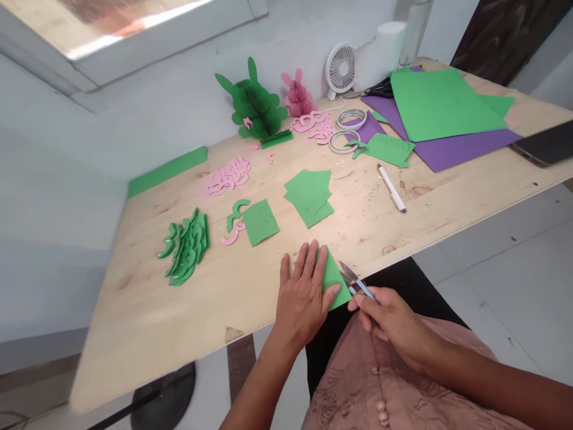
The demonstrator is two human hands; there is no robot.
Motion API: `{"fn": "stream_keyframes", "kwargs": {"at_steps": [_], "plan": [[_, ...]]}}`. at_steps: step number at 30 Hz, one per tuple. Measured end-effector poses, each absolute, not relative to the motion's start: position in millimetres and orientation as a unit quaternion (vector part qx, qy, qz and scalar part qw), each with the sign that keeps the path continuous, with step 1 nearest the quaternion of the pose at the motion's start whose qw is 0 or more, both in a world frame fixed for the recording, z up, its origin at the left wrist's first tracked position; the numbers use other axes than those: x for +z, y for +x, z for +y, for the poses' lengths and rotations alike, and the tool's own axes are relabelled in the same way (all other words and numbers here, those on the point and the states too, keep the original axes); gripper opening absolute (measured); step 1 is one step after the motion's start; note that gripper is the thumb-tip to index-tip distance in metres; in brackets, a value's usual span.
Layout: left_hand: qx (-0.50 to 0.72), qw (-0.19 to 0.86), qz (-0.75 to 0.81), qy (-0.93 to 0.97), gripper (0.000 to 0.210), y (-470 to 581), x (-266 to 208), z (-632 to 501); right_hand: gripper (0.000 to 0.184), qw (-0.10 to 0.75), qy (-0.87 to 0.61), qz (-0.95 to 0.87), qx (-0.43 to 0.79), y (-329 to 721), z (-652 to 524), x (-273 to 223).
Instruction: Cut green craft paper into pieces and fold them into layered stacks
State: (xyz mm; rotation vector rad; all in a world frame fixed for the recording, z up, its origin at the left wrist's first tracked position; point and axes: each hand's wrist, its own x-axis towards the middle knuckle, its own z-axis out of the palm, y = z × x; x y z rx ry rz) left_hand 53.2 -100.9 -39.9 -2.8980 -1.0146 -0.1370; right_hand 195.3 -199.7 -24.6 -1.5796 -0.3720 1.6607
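My left hand (pixel 304 294) lies flat with its fingers stretched out, pressing on a piece of green paper (pixel 333 279) at the table's front edge. In my right hand (pixel 387 316) is a small pair of scissors (pixel 353 278) with pale blue handles, its blades beside the paper's right edge. Whether the blades touch the paper, I cannot tell. Just beyond my left hand are a green paper square (pixel 260 222) and a loose stack of green paper pieces (pixel 310 196). Curved green cutouts (pixel 236 214) and a pink cutout (pixel 233 236) lie beside the square.
Piled green cutouts (pixel 188 248) and pink cutouts (pixel 229 176) lie leftward. Green (pixel 255 107) and pink (pixel 299 95) honeycomb paper figures stand behind, near a fan (pixel 341 68). Rightward are tape rolls (pixel 344 142), a pen (pixel 392 189), green sheets (pixel 447 107), purple sheets (pixel 461 152) and a phone (pixel 548 143).
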Motion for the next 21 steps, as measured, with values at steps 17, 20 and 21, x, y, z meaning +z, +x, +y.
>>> {"fn": "stream_keyframes", "kwargs": {"at_steps": [17, 20, 21], "plan": [[-0.034, 0.032, -0.327, -0.944, 0.059, 52.9, -38.5, -100.7, 0.029, 0.437, -0.608, -0.149, 0.646, 193.5, -192.5, -27.4], [-0.028, 0.032, -0.324, -0.945, 0.059, 52.4, -38.3, -101.8, 0.029, 0.445, -0.606, -0.14, 0.644, 194.2, -195.5, -28.2], [-0.026, 0.032, -0.324, -0.945, 0.059, 52.0, -38.5, -102.6, 0.03, 0.445, -0.604, -0.141, 0.646, 194.2, -196.6, -28.7]]}}
